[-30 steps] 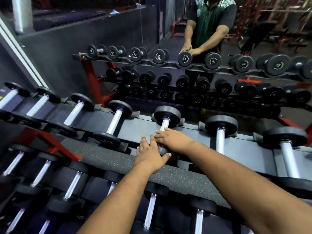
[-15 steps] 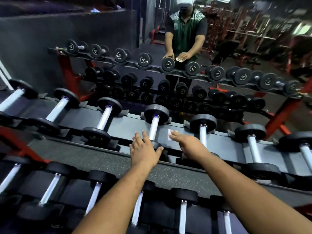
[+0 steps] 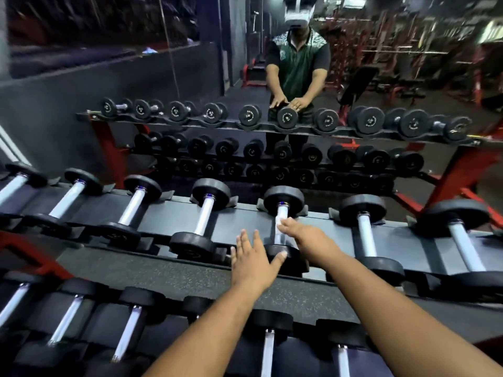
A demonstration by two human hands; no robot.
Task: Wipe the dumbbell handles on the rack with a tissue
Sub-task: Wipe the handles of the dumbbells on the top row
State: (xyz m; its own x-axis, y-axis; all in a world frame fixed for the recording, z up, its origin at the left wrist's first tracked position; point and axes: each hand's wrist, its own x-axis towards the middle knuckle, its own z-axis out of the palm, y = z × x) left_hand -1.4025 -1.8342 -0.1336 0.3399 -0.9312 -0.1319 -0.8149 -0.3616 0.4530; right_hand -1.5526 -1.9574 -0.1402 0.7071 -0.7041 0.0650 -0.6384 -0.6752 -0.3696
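One dumbbell handle [image 3: 280,227] on the top tier of the rack [image 3: 163,265] is getting wiped, fifth from the left. The right hand [image 3: 307,239] pinches a white tissue [image 3: 278,221] against it, while the left hand [image 3: 251,263], fingers straight, steadies the near weight head [image 3: 283,254]. Best bet is probably wrapping the tissue around and stroking the full length. Half a second ago the tissue was between handles; now it's on the chrome.
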